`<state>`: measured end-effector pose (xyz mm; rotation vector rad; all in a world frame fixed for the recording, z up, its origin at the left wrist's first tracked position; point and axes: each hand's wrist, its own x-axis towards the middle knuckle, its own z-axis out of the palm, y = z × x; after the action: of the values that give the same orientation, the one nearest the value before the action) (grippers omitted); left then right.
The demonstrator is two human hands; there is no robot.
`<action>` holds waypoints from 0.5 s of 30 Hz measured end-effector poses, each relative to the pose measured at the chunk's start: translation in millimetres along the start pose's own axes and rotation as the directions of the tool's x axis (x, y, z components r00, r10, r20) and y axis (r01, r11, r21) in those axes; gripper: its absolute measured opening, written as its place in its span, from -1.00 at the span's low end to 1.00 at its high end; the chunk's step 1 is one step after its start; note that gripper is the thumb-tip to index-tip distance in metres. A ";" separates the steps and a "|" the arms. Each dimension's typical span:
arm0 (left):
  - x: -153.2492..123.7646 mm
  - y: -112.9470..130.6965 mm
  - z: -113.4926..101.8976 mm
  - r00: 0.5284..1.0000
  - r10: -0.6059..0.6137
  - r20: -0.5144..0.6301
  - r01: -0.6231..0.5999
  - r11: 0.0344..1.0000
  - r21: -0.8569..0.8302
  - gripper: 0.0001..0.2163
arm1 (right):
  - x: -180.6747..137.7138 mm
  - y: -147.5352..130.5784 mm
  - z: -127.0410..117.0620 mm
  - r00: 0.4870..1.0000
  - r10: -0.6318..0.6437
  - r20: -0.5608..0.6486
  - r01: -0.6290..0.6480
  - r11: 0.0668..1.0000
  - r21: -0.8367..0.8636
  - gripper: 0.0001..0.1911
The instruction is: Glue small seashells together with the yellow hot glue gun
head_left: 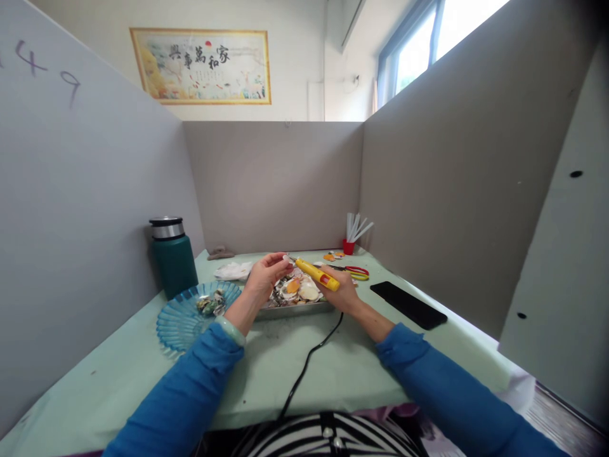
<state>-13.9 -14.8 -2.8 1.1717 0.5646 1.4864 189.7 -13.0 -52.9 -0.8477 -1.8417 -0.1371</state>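
My right hand (343, 291) is wrapped round a yellow hot glue gun (318, 273), whose thin tip points left. A black cord (309, 358) hangs beneath that hand and runs down over the table's front edge. In a pinch, my left hand (266, 274) holds a small whitish shell (286, 258) right by the tip. Below both hands sits a shallow metal tray (290, 311), heaped with shells (309, 292), one of them orange. To the left, a blue fluted glass plate (178, 324) carries a small cluster of greenish shells (212, 303).
A dark green bottle (174, 263) stands behind the plate. White tissue (233, 271) lies left of the tray. Scissors with red and yellow handles (356, 273), a black phone (408, 304) and a red cup of white sticks (349, 246) are on the right. Grey partitions (276, 184) enclose the table.
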 end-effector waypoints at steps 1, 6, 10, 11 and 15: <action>0.0 -0.1 0.2 1.000 0.002 -0.003 -0.002 1.000 0.003 -0.67 | 0.1 -0.1 0.1 1.000 -0.002 0.000 0.002 1.000 0.001 -0.89; 1.8 -2.1 -0.2 1.000 0.015 -0.008 -0.015 0.999 0.038 -0.66 | 0.1 0.2 0.9 1.000 -0.015 -0.009 0.016 1.000 0.004 -0.89; 4.2 -5.3 -2.6 0.999 0.037 0.003 -0.037 0.998 0.051 -0.66 | -0.7 1.0 1.1 0.999 -0.047 0.006 0.047 0.999 0.011 -0.87; 4.6 -6.0 -3.3 0.999 0.042 0.008 -0.042 0.998 0.052 -0.67 | -0.9 1.1 1.0 0.999 -0.052 0.010 0.052 0.999 0.012 -0.86; 5.1 -7.2 -4.3 0.999 0.049 0.017 -0.050 0.997 0.065 -0.67 | -1.1 1.0 0.6 0.999 -0.052 0.008 0.052 0.999 0.013 -0.86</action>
<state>-14.0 -7.0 -8.7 1.2553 0.5812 1.5090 190.0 -12.4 -54.4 -0.7933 -1.8709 -0.1546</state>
